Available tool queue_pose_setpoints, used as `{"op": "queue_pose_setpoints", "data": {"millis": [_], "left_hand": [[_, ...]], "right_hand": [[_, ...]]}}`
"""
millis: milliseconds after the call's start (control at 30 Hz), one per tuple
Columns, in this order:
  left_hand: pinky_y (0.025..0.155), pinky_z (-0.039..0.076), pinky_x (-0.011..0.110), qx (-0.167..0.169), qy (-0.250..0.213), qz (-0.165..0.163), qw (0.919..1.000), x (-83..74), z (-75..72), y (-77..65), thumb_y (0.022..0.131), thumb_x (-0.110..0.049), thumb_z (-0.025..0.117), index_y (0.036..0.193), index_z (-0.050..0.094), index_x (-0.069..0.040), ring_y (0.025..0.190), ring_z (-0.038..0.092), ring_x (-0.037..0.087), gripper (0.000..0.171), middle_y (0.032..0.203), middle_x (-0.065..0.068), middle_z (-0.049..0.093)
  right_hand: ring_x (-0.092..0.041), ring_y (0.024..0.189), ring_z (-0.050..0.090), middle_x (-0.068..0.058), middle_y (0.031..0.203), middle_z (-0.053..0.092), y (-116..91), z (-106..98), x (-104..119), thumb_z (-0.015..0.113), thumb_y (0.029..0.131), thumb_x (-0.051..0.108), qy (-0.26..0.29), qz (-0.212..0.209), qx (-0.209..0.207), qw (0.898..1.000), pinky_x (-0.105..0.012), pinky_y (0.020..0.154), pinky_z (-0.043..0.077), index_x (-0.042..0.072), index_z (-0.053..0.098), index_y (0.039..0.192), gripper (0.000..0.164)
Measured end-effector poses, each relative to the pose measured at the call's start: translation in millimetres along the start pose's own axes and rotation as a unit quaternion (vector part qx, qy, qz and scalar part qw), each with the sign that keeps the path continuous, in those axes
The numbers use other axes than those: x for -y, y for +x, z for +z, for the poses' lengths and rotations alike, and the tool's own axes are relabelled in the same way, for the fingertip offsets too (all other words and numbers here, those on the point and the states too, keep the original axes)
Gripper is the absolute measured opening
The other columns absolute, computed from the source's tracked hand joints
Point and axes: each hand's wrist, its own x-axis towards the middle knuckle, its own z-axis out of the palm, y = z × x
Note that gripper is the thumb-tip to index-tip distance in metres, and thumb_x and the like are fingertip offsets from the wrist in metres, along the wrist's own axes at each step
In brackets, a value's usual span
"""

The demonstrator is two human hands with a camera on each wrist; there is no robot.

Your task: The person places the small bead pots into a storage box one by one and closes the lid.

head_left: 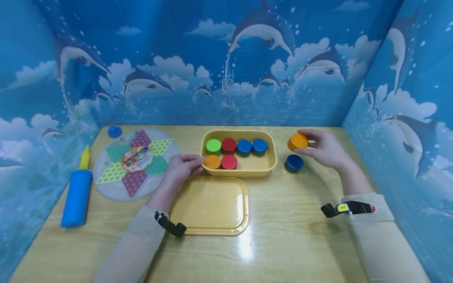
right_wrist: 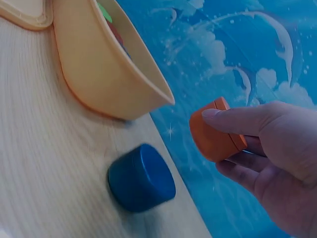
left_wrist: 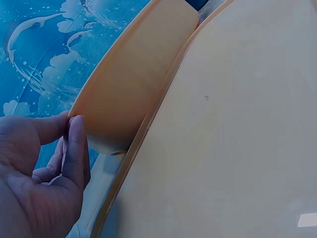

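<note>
My right hand holds a small orange round canister above the table, thumb on one side and fingers on the other. A seam near one end of it shows in the right wrist view. Just below it a dark blue round canister stands on the table. My left hand pinches the left rim of a yellow plastic box between thumb and fingers. Inside the box are a green canister, two red ones, two blue ones and an orange one; the box's right front part is bare.
A yellow lid lies flat in front of the box. Toward the left are a round star-patterned game board, a blue hand pump with a yellow nozzle and a small blue object. Dolphin-printed curtains border the table.
</note>
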Motion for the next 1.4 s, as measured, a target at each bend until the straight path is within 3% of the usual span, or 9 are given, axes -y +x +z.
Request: {"op": "queue_pose_setpoints", "data": {"millis": [233, 600, 833, 1400], "left_hand": [[0.081, 0.066, 0.025, 0.005, -0.012, -0.001, 0.9999, 1.1, -0.8, -0.5, 0.101, -0.005, 0.074, 0.132, 0.064, 0.013, 0.078, 0.073, 0.013, 0.037, 0.12, 0.022, 0.065], [0.082, 0.066, 0.026, 0.011, -0.027, 0.005, 0.9996, 0.8, -0.6, -2.2, 0.1, -0.002, 0.074, 0.13, 0.064, 0.014, 0.08, 0.074, 0.013, 0.035, 0.115, 0.021, 0.068], [0.081, 0.066, 0.026, 0.012, -0.021, 0.005, 0.9997, 1.4, -2.3, -1.6, 0.1, -0.005, 0.075, 0.132, 0.065, 0.012, 0.08, 0.074, 0.013, 0.037, 0.114, 0.02, 0.07], [0.082, 0.066, 0.027, 0.009, -0.025, 0.002, 0.9997, 1.9, -1.3, -0.6, 0.101, -0.004, 0.074, 0.13, 0.065, 0.013, 0.081, 0.074, 0.013, 0.036, 0.117, 0.021, 0.067]], "right_hand": [[-0.037, 0.134, 0.054, -0.019, 0.151, 0.054, 8, 15, 28, 0.082, 0.097, 0.013, -0.019, -0.042, 0.018, 0.999, -0.053, 0.11, 0.053, -0.001, 0.05, 0.154, 0.067], [-0.037, 0.132, 0.056, -0.02, 0.147, 0.057, 24, 41, 54, 0.083, 0.094, 0.007, -0.008, -0.103, 0.078, 0.992, -0.053, 0.108, 0.055, -0.006, 0.053, 0.15, 0.065], [-0.035, 0.131, 0.057, -0.019, 0.145, 0.059, 33, 55, 64, 0.085, 0.092, 0.008, 0.001, -0.111, 0.115, 0.987, -0.052, 0.111, 0.053, -0.004, 0.056, 0.148, 0.064], [-0.027, 0.114, 0.064, -0.013, 0.135, 0.066, 49, 82, 69, 0.09, 0.086, 0.011, -0.015, -0.109, 0.172, 0.979, -0.046, 0.099, 0.061, -0.002, 0.061, 0.143, 0.066]]}}
